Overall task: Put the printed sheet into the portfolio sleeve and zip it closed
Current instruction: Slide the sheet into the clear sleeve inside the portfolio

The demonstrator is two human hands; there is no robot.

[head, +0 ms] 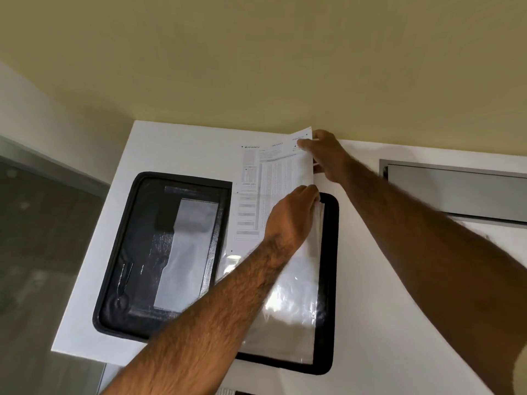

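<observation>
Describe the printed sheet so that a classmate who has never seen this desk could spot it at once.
Start at the white table against the yellow wall, where an open black zip portfolio lies flat. Over its right half, partly inside a shiny clear plastic sleeve, sits the white paper sheet printed with grey tables, held by the right hand and left hand. It alone carries print.

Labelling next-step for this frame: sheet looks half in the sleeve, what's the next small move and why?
Probably slide the printed sheet further down: its upper half sticks out above the clear sleeve, the right hand pinches its top corner, and the left hand sits at the sleeve's mouth.
</observation>
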